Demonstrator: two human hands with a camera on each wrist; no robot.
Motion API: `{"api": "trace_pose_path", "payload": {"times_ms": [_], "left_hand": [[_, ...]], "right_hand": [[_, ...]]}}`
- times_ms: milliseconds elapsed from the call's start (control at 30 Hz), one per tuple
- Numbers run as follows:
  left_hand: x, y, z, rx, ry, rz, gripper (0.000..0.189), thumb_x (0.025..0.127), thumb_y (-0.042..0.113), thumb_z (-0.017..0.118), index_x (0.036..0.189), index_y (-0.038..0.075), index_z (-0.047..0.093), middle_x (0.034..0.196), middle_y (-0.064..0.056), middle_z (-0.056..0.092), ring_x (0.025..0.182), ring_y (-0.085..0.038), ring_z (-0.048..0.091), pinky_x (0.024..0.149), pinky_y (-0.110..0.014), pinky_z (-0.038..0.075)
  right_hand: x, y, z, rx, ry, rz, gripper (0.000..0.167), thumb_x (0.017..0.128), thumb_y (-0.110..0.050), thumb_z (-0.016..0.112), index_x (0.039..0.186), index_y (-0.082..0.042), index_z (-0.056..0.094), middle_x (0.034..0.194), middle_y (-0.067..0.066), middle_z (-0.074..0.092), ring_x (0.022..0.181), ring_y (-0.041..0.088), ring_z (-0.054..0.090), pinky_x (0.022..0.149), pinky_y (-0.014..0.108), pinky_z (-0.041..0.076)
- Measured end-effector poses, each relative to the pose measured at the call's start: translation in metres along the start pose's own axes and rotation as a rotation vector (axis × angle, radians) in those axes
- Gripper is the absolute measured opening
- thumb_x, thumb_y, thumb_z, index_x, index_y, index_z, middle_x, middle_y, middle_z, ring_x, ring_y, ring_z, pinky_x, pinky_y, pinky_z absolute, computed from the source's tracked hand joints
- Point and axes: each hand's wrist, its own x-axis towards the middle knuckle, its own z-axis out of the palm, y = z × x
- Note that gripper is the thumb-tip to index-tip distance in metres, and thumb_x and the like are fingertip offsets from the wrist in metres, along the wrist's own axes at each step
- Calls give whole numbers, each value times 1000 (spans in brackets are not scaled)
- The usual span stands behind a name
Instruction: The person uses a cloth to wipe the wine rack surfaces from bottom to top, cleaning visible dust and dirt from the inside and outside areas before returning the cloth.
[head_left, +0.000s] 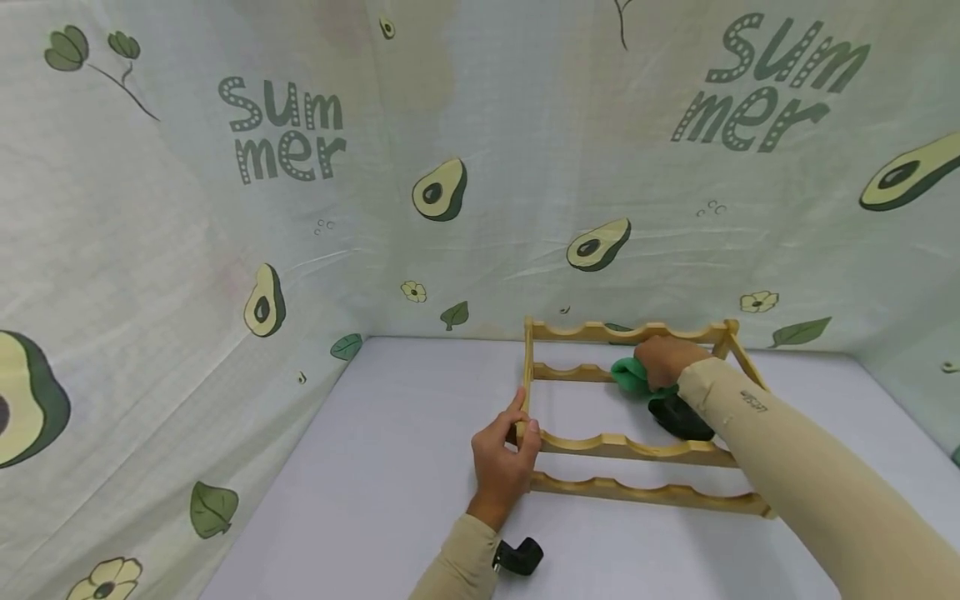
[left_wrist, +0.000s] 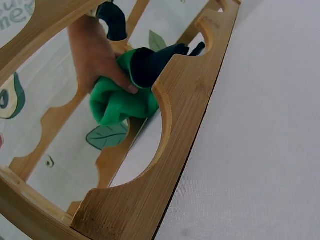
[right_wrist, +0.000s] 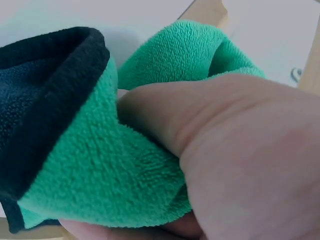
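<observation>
White table and avocado-print cloth walls frame the scene. Nearest, the left hand has its grip curled round the near-left corner post of the scalloped bamboo rack standing on the table. Farther back, the right hand has its grip bunched on a green microfibre cloth with dark edging, pressed against the rack's rear rails.

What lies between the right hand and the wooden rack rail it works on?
A bunched green cloth, gripped by the right hand, against the scalloped wooden rack; head view shows it.
</observation>
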Motion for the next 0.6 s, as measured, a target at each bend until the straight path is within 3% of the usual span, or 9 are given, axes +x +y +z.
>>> {"api": "trace_pose_path", "payload": {"times_ms": [300,600], "left_hand": [[0,-2,-1,-5,10,23,8,86,1,66,84,9,66,123,-22,65,53,1,49,48,-14,45],[-1,-1,-1,-22,11,12,8,86,0,66,85,7,66,122,-25,64,60,-6,65,49,-14,46]], "right_hand": [[-2,-18,-8,-11,8,-101,13,83,-3,72,90,-10,64,80,3,58,72,20,53,64,33,44],[11,-43,-8,-11,53,-234,12,86,-8,77,93,-12,68,81,-2,60,73,17,52,68,33,45]]}}
